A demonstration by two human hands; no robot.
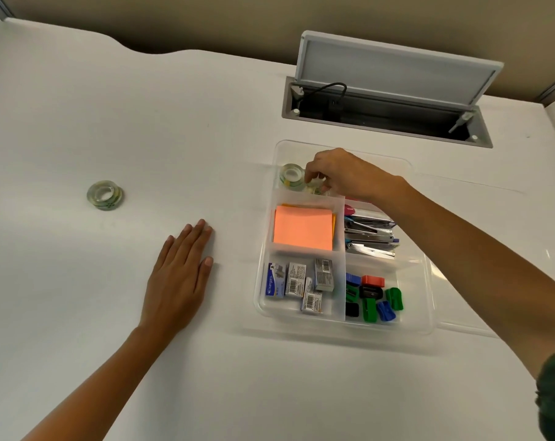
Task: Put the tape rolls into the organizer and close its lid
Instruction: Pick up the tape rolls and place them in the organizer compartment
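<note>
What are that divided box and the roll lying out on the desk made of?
The organizer looks like clear, slightly frosted plastic: the desk and its contents show through the walls. The tape roll looks like glossy transparent adhesive film wound on a pale core, probably plastic or card; it glints and lets light through.

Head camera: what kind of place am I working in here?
Most likely an office desk. The white desk has a built-in cable hatch propped open with a plugged-in cord, and the clear organizer holds office supplies: sticky notes, staplers and staple boxes.
</note>
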